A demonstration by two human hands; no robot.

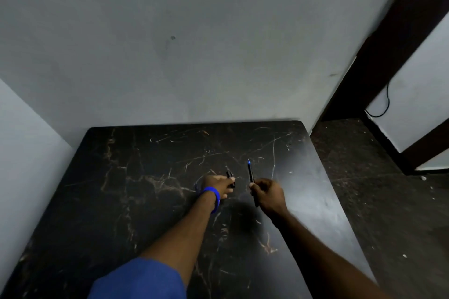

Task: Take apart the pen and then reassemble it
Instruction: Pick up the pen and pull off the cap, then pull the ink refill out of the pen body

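Note:
My right hand (268, 195) grips a thin dark pen body (251, 173) with a blue tip that points away from me, held just above the black marble table (145, 189). Its lower end sticks out below the fingers. My left hand (218, 185), with a blue band on the wrist, is down at the tabletop with its fingers closed on a short black pen cap (230, 178). The two hands are a small gap apart, left of centre and right of centre.
The table's far edge meets a grey wall (194, 56). Its right edge (340, 201) drops to a dark speckled floor. A dark door frame (388, 56) and a black cable (386, 104) stand at the right. A blue sleeve (138, 279) is at the bottom.

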